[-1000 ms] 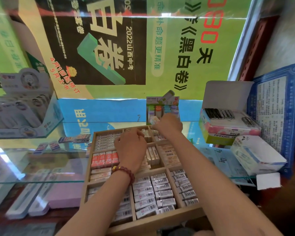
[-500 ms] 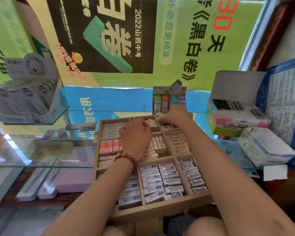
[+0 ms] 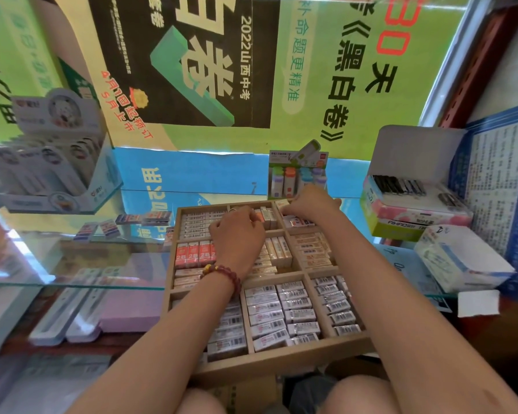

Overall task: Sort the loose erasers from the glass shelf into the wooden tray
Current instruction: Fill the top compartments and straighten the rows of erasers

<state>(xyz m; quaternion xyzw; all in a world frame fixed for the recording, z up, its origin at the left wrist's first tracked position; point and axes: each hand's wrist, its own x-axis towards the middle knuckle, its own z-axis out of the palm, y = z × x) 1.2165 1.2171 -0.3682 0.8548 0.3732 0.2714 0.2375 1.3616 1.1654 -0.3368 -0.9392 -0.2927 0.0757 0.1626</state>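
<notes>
over wooden tray point(image 3: 269, 364), two hands

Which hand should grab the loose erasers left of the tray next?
Left. The left hand is nearer the loose erasers on the glass shelf; the right hand is busy at the wooden tray's far right corner.

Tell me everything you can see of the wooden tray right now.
The wooden tray is pale unfinished-looking wood, split by thin dividers into a three-by-three grid. Every visible compartment holds packed rows of wrapped erasers. It lies roughly flat, its near edge jutting past the glass shelf. The left hand and right hand reach into its far compartments.
</notes>
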